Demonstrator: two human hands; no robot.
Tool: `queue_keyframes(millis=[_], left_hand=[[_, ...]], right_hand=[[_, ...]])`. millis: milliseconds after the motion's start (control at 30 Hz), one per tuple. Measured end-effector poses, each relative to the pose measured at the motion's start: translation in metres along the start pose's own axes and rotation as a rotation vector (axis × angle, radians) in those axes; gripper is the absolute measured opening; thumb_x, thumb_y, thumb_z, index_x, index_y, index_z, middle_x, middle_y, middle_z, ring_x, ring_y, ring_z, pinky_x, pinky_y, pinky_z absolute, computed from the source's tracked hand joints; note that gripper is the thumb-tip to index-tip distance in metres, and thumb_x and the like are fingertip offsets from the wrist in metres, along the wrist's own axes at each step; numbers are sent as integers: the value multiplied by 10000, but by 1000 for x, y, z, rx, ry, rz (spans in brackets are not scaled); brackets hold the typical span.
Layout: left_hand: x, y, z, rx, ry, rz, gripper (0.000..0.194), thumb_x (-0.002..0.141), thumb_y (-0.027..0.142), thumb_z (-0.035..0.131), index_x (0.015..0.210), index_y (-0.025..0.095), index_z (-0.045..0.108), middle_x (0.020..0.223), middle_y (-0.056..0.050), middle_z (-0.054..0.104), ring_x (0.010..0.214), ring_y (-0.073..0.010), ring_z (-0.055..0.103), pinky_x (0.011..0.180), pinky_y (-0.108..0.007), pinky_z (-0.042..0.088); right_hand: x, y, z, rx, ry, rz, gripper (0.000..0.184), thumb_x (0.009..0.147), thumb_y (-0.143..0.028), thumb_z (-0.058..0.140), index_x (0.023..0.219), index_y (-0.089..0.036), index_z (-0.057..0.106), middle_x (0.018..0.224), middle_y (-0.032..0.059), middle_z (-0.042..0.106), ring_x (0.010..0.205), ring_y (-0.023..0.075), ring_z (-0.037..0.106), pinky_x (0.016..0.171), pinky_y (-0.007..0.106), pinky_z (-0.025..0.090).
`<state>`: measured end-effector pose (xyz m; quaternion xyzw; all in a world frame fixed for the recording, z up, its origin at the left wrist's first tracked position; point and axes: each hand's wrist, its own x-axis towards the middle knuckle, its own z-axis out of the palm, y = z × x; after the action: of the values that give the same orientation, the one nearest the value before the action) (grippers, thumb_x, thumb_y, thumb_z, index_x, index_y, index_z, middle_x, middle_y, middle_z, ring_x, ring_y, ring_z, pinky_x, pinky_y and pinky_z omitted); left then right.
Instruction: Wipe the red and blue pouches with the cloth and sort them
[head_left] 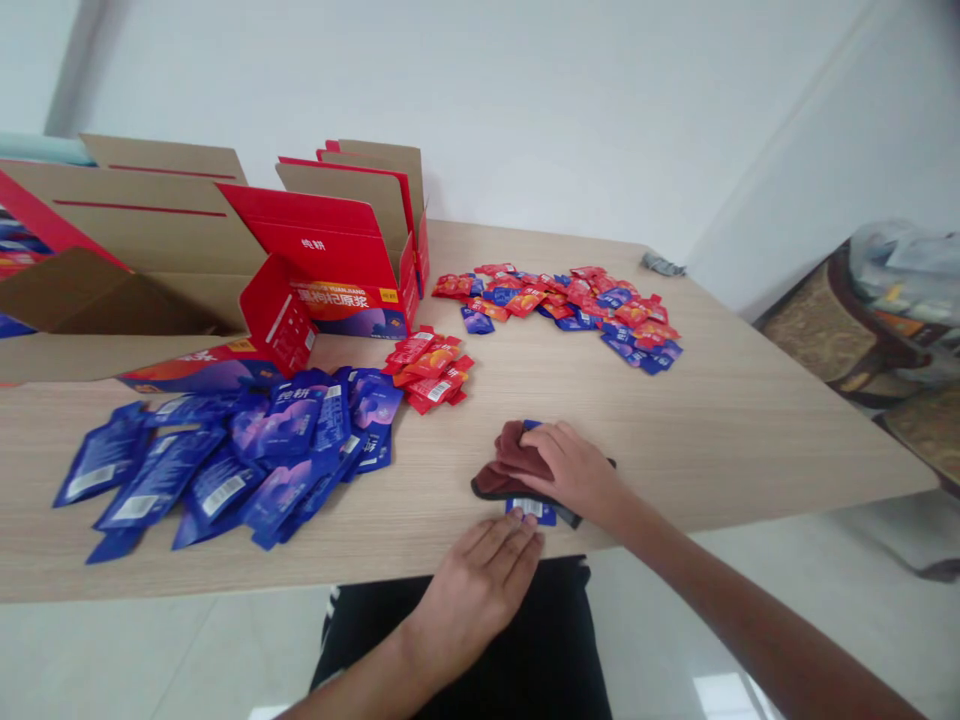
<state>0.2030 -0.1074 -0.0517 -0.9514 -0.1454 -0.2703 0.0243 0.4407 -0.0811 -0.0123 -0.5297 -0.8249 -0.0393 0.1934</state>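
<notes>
Pouches [281, 420] beside open boxes [337, 255]

Matt cloth [517, 462], apparently plastic pouch [546, 514]

room lies between pouches [289, 465] and cloth [496, 478], boxes [330, 240] behind pouches.

Indoor packing area, room type otherwise unclear: pale wood-grain table [525, 400], open printed cartons [330, 250], loose blue pouches [292, 420], small red sachets [431, 370]; plain white wall [525, 110], glossy tiled floor [750, 590].
</notes>
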Motion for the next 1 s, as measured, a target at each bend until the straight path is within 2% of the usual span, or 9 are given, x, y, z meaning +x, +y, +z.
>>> queue_keyframes(millis=[167, 267, 400, 467, 533, 633, 733, 833, 1000], left_hand=[[0, 1, 2, 23, -1, -9, 314, 1076, 185, 499, 1357, 140, 632, 1393, -90, 677, 1316, -234, 621, 1111, -376, 486], [0, 1, 1, 28, -1, -10, 317, 1083, 181, 473, 1354, 141, 632, 1393, -89, 678, 1305, -227, 631, 1110, -367, 486], [3, 2, 0, 19, 7, -17, 318, 1081, 159, 451, 1338, 137, 637, 1385, -96, 682, 1304, -226, 633, 1115, -366, 483], [4, 4, 0, 5, -5, -32, 320, 1071, 135, 451, 1329, 133, 641, 1360, -99, 697, 1270, -227, 656, 1111, -372, 487], [4, 5, 1, -7, -14, -59, 313, 1058, 109, 454, 1296, 126, 658, 1281, -96, 736, 1172, -227, 707, 1067, -373, 516], [3, 6, 2, -10, -37, -65, 304, 1052, 107, 462, 1279, 119, 665, 1246, -100, 749, 1119, -229, 726, 1030, -372, 534], [2, 5, 3, 11, -45, -29, 317, 1055, 123, 475, 1325, 111, 639, 1370, -124, 686, 1261, -234, 660, 1094, -373, 494], [1, 4, 3, 27, -33, -14, 297, 1052, 142, 510, 1319, 127, 639, 1400, -118, 669, 1303, -229, 633, 1104, -369, 485], [20, -3, -10, -110, -13, -99, 296, 1062, 378, 574, 1255, 169, 657, 1211, -83, 754, 1130, -232, 707, 979, -376, 550]], right_hand=[[29, 38, 3, -133, 33, 55, 324, 989, -446, 645, 1207, -218, 577, 1130, 117, 671, 1035, 292, 630, 880, 427, 547], [38, 50, -9, -181, 94, 142, 315, 1022, -452, 574, 1206, -197, 570, 1096, 142, 665, 1022, 315, 627, 848, 446, 545], [20, 26, -32, -117, 254, 261, 368, 1024, -504, 553, 1232, -201, 527, 1115, 142, 647, 1032, 306, 630, 858, 435, 543], [1, 3, -36, -19, 176, 209, 345, 1010, -498, 590, 1215, -226, 534, 1116, 116, 650, 1013, 281, 637, 876, 419, 542], [-15, -17, -31, 57, 4, 70, 307, 1001, -476, 617, 1183, -237, 553, 1091, 94, 661, 999, 267, 640, 866, 406, 547], [-24, -22, -14, 69, -76, -13, 282, 991, -435, 639, 1169, -226, 575, 1077, 96, 664, 1010, 272, 633, 882, 432, 550], [-7, 0, 2, -11, -11, 42, 320, 977, -437, 657, 1180, -204, 575, 1101, 111, 656, 1042, 280, 623, 896, 435, 551], [22, 31, 6, -101, 41, 112, 325, 982, -463, 650, 1174, -209, 585, 1103, 108, 657, 1025, 280, 622, 878, 417, 549], [41, 65, -14, -169, 195, 276, 382, 1034, -511, 526, 1226, -183, 562, 1109, 151, 644, 1041, 315, 611, 876, 445, 531]])
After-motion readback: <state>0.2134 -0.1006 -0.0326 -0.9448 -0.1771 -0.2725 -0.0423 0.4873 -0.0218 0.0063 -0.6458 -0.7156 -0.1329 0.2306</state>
